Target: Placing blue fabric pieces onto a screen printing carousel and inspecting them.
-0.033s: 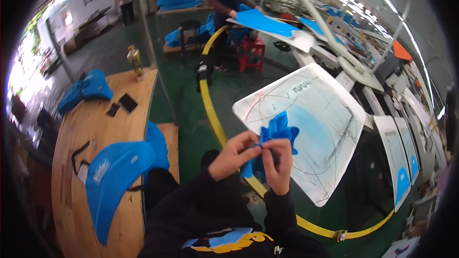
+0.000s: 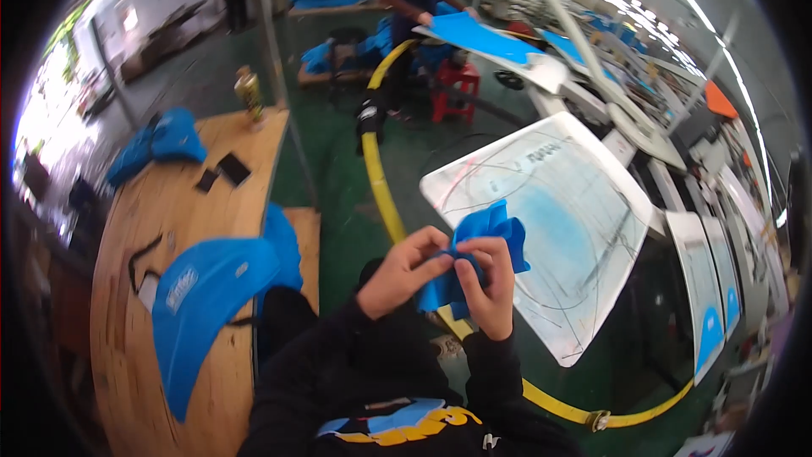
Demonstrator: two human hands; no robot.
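Note:
A bunched piece of blue fabric [image 2: 495, 227] is pinched between my two hands in front of my body. My left hand [image 2: 406, 271] comes from the left, thumb and fingers closed on its gathered middle. My right hand [image 2: 486, 283] grips the same gather from the right, thumb and forefinger together. Folded ends fan out above the fingers, and more of the cloth hangs below them. What lies right between the fingertips is too small to make out. Just past the cloth stands a white printing board [image 2: 541, 203] with a faded blue stain and dark lines.
To my left, a wooden table [image 2: 220, 190] holds a blue fabric piece with white print [image 2: 211, 288], a blue bundle [image 2: 156, 152], a phone [image 2: 234, 169] and a bottle [image 2: 249, 97]. A yellow curved rail [image 2: 381, 186] runs past me. A co-worker [image 2: 419, 0] handles a blue-covered board [image 2: 482, 38].
The view has shifted slightly, moving the surroundings a little to the right. Both hands keep hold of the fabric, and more of it now shows below my fingers.

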